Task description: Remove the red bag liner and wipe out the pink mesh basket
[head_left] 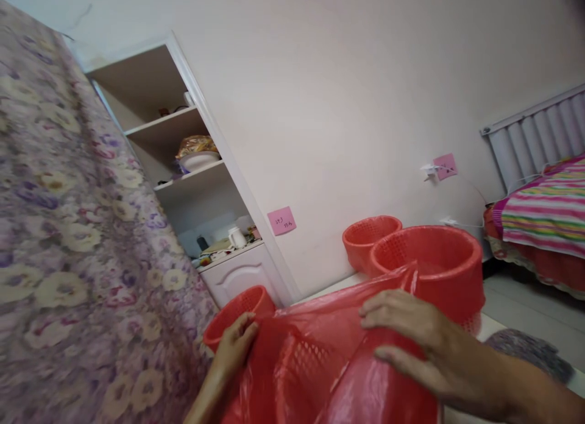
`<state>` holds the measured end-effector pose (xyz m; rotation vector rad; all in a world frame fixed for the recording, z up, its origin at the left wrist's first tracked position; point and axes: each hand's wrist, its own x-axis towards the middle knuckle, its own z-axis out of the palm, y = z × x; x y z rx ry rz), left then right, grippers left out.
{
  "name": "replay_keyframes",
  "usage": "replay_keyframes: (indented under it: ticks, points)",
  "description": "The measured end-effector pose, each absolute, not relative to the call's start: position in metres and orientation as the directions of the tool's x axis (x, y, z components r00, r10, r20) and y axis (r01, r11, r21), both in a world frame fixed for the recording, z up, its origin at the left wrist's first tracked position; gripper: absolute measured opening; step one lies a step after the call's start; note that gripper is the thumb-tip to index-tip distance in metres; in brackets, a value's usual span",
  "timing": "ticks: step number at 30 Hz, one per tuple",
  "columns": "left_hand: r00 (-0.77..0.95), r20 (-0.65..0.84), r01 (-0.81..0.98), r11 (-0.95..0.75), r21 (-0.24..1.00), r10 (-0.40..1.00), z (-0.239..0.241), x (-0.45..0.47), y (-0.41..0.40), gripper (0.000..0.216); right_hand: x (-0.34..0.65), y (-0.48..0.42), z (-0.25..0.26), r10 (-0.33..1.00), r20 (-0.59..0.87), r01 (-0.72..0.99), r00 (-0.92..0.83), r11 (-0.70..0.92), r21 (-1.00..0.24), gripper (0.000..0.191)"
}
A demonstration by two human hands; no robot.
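A translucent red plastic bag [320, 357] lies stretched over a red perforated basket low in the middle of the view. My left hand [235, 345] grips the bag's left edge with curled fingers, beside the rim of a small red basket [242, 305]. My right hand [409, 339] lies flat on the bag's right side, fingers spread along the plastic. Just behind my right hand stands a large red basket [434, 259], with another red basket [365, 235] behind it by the wall.
A floral purple curtain [68, 241] fills the left. A white open shelf unit [192, 168] with a bowl and small items stands against the pink wall. A bed with striped bedding [543, 217] and a radiator sit at the right. A grey mat [530, 351] lies nearby.
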<state>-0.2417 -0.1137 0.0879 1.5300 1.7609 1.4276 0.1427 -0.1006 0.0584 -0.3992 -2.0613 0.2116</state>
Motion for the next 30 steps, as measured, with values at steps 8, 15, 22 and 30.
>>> replay_keyframes:
  ticks: [8,15,22,30]
  points:
    - [-0.383,0.255,0.272,-0.155,0.950,0.888,0.114,-0.227,-0.117,0.044,0.114,-0.104,0.049,0.385,0.582,0.233,-0.716,0.918,-0.321,0.042]
    - [-0.426,0.347,0.359,-0.196,0.913,0.836,0.123,-0.229,-0.146,0.036,0.119,-0.098,0.044,0.454,0.429,0.301,-0.781,0.875,-0.379,0.014]
    - [0.096,0.609,0.924,-0.298,0.240,0.787,0.129,-0.175,-0.207,0.031,0.134,-0.083,0.060,0.476,0.564,0.278,-0.675,0.872,-0.403,0.023]
    - [0.465,0.549,0.885,-0.374,-0.277,0.694,0.094,-0.142,-0.201,0.066,0.147,-0.090,0.070,0.440,0.632,0.205,-0.638,0.888,-0.412,0.027]
